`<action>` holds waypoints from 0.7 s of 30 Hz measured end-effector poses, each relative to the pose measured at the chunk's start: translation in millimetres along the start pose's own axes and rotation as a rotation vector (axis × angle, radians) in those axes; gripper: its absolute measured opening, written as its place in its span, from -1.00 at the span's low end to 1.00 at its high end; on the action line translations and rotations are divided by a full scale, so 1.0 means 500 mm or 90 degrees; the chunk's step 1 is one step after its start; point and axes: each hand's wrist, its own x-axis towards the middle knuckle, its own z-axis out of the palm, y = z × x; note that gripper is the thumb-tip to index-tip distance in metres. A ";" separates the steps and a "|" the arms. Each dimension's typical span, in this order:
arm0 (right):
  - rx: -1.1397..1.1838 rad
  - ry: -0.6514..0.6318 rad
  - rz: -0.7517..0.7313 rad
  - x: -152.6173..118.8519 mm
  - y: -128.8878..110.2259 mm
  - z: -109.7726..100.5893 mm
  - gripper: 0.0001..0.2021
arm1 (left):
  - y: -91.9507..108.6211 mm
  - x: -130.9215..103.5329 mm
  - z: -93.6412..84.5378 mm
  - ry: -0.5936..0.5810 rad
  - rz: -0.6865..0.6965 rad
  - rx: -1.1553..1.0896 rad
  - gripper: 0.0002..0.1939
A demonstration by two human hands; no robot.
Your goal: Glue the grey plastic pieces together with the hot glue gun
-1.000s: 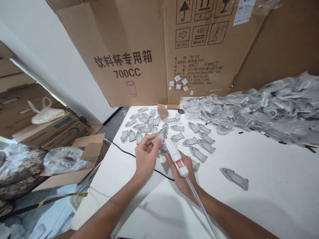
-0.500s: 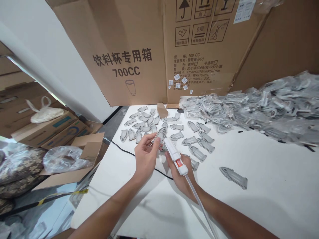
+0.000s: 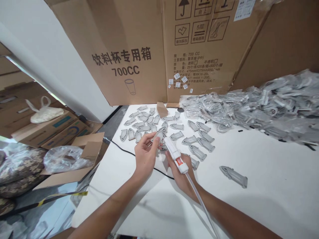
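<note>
My left hand [image 3: 147,152] pinches a grey, pointed plastic part [image 3: 159,135] between thumb and fingers, tilted above the table. My right hand [image 3: 183,172] is wrapped round a white hot glue gun [image 3: 172,149] with a red label; its grip is mostly hidden by the hand. A long translucent glue stick [image 3: 199,199] runs out of the gun's back end toward me. The gun's front end is close to the held part; whether they touch I cannot tell. Several like grey parts [image 3: 196,152] lie spread around and beyond both hands, and a single grey part [image 3: 233,176] lies off to the right.
A heap of bagged grey parts [image 3: 274,103] covers the table's back right. Behind the white table [image 3: 112,205] stands a large cardboard box [image 3: 129,39]. A black cable [image 3: 124,153] crosses under my hands. At floor level on the left is an opened carton [image 3: 92,152] with plastic wrap.
Hardly anything differs. Both hands keep their grips on the grey part and the glue gun in almost the same place; the view has shifted very slightly.
</note>
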 end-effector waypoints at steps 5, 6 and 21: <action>0.005 0.007 0.001 0.000 0.000 -0.001 -0.49 | -0.002 0.003 -0.001 0.000 0.001 -0.003 -0.63; 0.002 0.007 -0.001 0.000 0.002 -0.001 -0.49 | -0.002 0.004 -0.001 0.000 0.001 -0.001 -0.63; 0.044 -0.018 0.074 0.002 -0.012 -0.011 -0.52 | -0.020 0.021 -0.028 0.001 0.272 0.208 -0.80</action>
